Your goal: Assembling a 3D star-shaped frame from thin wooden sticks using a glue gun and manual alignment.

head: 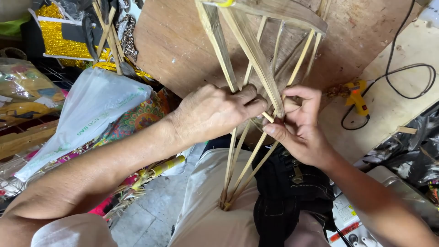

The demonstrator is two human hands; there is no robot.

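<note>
A frame of thin bamboo strips (249, 50) stands in front of me, its lower ends gathered between my knees and its top fanning out under a curved wooden piece. My left hand (215, 112) grips the strips at mid-height, thumb and fingers closed around them. My right hand (299, 126) pinches the same crossing point from the right, fingertips meeting those of the left hand. What lies between the fingertips is hidden.
A round wooden board (183, 45) leans behind the frame. A yellow glue gun (356, 98) with a black cable lies on the pale tabletop at right. A white plastic bag (87, 114), gold tinsel and coloured cloth crowd the left. A black bag (288, 192) rests on my lap.
</note>
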